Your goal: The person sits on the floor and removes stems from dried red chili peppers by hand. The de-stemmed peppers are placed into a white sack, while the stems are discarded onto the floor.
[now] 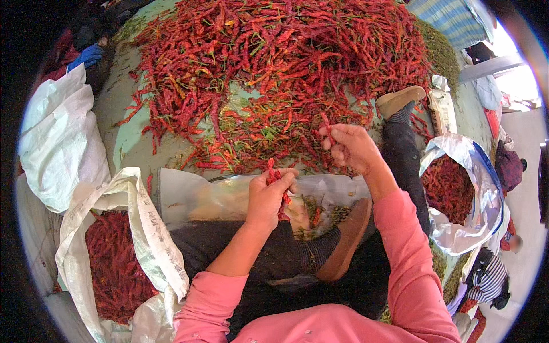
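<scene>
My left hand point(272, 193) is closed around several dried red chili peppers point(283, 206), whose ends stick out above and below the fist. To its right and farther forward, my right hand point(349, 145) pinches a red chili point(326, 124) between thumb and fingers, over the near edge of the heap. A large heap of red chilies point(283, 55), some with green stems, spreads in front of me. Beneath my left hand a clear plastic sheet point(184, 193) lies across my legs, with bits of stem and a few chilies on it.
An open white woven sack point(154, 231) of chilies stands at the left, near a fuller white sack point(64, 141). At the right is an open plastic bag point(446, 240) of chilies. Stem debris point(441, 60) lies beyond the heap. A blue-gloved hand point(88, 55) of another person shows at the upper left.
</scene>
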A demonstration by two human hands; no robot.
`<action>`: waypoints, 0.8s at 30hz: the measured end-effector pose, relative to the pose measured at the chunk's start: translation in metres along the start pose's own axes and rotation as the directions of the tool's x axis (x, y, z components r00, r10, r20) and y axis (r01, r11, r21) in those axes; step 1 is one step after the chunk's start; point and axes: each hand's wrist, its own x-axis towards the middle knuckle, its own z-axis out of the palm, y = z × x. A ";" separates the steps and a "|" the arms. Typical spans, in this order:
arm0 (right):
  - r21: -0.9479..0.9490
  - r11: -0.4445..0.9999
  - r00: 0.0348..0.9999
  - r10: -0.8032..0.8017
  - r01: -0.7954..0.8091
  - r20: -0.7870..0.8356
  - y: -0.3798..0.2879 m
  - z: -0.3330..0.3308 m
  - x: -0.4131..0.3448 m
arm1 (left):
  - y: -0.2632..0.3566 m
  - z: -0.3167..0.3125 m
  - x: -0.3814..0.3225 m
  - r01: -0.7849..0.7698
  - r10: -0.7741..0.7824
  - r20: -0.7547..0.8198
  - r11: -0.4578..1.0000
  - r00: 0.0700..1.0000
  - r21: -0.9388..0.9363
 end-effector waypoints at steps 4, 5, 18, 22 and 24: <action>-0.194 0.980 0.986 -0.009 0.042 0.168 0.022 0.047 -0.030 | 0.001 0.002 -0.003 -0.061 0.061 -0.036 0.998 0.997 0.020; -0.249 0.968 0.974 0.037 0.021 0.225 0.028 0.053 -0.036 | 0.000 0.003 -0.004 -0.069 0.070 -0.031 0.997 0.997 0.041; -0.561 -0.211 0.406 -0.498 0.801 0.766 0.067 0.158 0.076 | 0.045 0.010 -0.050 -0.735 0.809 0.179 0.386 0.560 0.557; -0.549 -0.345 0.491 -0.247 0.761 0.835 0.075 0.216 0.097 | 0.050 0.004 -0.042 -0.740 0.840 0.088 0.416 0.535 0.529; -0.541 -0.366 0.538 -0.122 0.757 0.834 0.083 0.229 0.099 | 0.050 -0.001 -0.041 -0.682 0.782 0.032 0.522 0.622 0.512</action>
